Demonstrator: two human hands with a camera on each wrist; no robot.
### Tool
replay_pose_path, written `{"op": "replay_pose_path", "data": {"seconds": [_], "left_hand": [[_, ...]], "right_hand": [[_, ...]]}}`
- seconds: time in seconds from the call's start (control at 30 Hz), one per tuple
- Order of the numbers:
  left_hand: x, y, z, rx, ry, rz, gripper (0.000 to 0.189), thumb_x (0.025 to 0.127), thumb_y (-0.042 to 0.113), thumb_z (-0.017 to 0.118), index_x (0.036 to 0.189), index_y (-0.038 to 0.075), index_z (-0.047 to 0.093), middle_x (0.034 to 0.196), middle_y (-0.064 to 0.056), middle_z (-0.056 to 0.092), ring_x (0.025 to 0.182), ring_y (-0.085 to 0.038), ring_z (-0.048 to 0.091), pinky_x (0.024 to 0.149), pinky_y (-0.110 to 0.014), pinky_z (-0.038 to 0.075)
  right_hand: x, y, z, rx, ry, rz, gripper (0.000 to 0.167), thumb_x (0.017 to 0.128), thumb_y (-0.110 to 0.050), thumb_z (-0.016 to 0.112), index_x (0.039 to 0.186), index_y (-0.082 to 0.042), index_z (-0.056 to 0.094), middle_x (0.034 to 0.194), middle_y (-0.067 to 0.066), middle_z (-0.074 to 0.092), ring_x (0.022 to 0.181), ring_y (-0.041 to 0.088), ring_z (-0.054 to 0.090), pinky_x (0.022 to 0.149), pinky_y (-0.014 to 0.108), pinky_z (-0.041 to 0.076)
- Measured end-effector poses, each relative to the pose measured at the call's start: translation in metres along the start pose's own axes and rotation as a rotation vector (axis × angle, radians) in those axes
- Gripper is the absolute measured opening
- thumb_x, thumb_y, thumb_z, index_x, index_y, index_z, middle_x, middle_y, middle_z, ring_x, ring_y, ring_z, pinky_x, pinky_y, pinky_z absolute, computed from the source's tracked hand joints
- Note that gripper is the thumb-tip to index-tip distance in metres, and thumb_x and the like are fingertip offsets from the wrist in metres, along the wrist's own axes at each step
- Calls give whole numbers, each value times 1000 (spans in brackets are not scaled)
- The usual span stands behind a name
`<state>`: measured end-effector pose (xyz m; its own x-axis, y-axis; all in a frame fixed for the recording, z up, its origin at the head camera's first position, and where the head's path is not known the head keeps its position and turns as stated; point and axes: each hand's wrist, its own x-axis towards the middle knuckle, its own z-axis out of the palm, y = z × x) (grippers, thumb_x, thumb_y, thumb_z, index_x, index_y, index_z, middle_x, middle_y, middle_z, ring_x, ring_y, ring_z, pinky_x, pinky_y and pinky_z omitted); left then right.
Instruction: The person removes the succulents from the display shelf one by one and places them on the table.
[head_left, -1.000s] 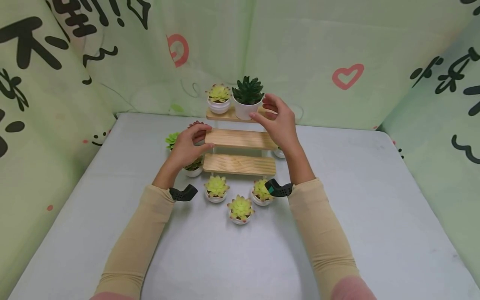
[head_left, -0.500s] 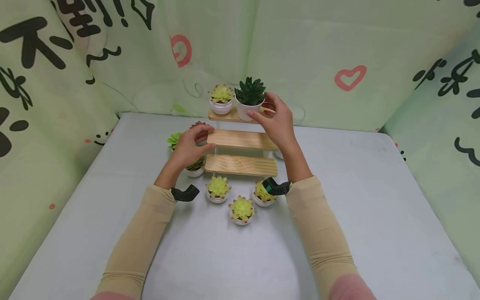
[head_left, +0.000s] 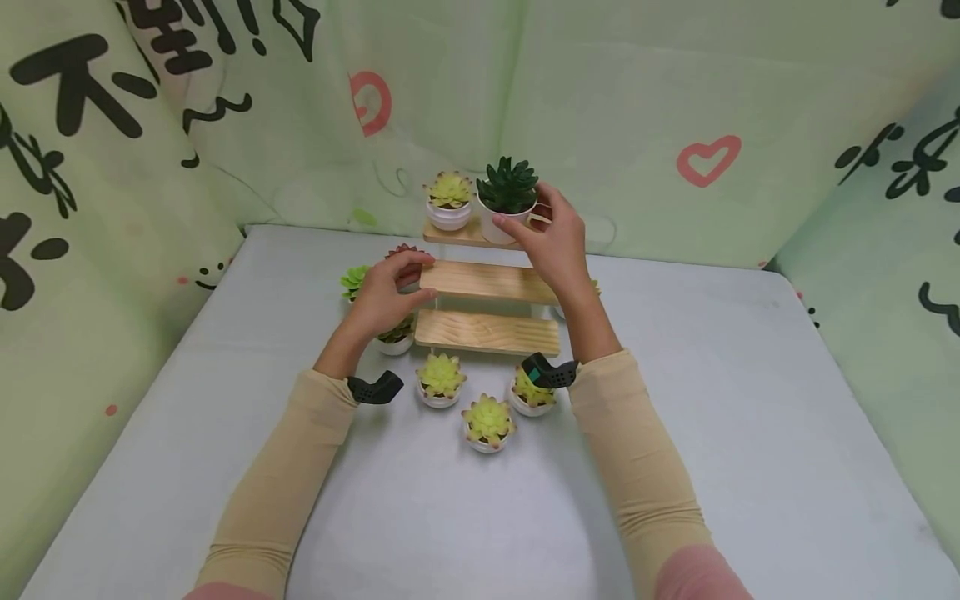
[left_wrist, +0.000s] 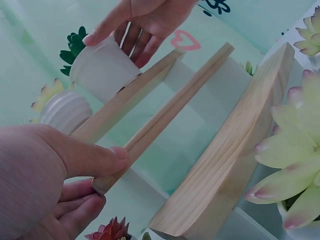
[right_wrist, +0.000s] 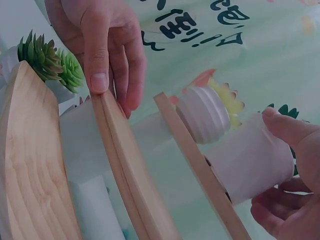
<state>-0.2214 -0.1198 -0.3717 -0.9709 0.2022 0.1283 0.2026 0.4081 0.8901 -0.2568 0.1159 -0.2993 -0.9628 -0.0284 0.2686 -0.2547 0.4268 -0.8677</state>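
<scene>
A wooden three-step plant stand is at the centre of the head view. My right hand (head_left: 555, 250) holds a white pot with a dark green succulent (head_left: 507, 187) on the top shelf (head_left: 450, 236), its thumb on the near side and fingers at the right. Left of that pot sits a ribbed white pot with a yellow-green succulent (head_left: 448, 202). My left hand (head_left: 381, 298) pinches the left end of the middle shelf (head_left: 487, 282), the thumb (left_wrist: 107, 157) on one face and fingertips on the other. The lowest shelf (head_left: 487, 332) is bare.
Yellow-green potted succulents (head_left: 441, 377) stand before the stand, one (head_left: 489, 422) nearest me. Left of it are a bright green succulent (head_left: 354, 279), a red-tipped one (left_wrist: 109, 229) and a dark one (head_left: 394, 335). Another pot is partly hidden behind the right forearm. A printed curtain (head_left: 615, 100) backs the table.
The right thumb has moved left across the near side of the dark green succulent's pot. The left hand stays at the middle shelf. The head view has shifted slightly.
</scene>
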Motion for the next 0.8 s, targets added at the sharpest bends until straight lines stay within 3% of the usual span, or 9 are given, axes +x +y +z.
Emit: {"op": "replay_pose_path", "data": {"seconds": [0.3, 0.8], "left_hand": [[1, -2, 0, -1, -1, -6, 45, 88, 11, 71, 130, 8, 56, 136, -11, 54, 130, -25, 52, 108, -32, 47], [1, -2, 0, 22, 0, -13, 45, 87, 11, 72, 129, 8, 56, 136, -12, 55, 129, -26, 54, 108, -33, 48]], "right_hand": [[3, 2, 4, -14, 1, 15, 75, 82, -36, 77, 144, -10, 43, 139, 9, 51, 124, 20, 52, 106, 29, 48], [3, 5, 6, 20, 31, -32, 62, 83, -35, 77, 134, -11, 52, 122, 11, 58, 111, 18, 56, 102, 30, 51]]}}
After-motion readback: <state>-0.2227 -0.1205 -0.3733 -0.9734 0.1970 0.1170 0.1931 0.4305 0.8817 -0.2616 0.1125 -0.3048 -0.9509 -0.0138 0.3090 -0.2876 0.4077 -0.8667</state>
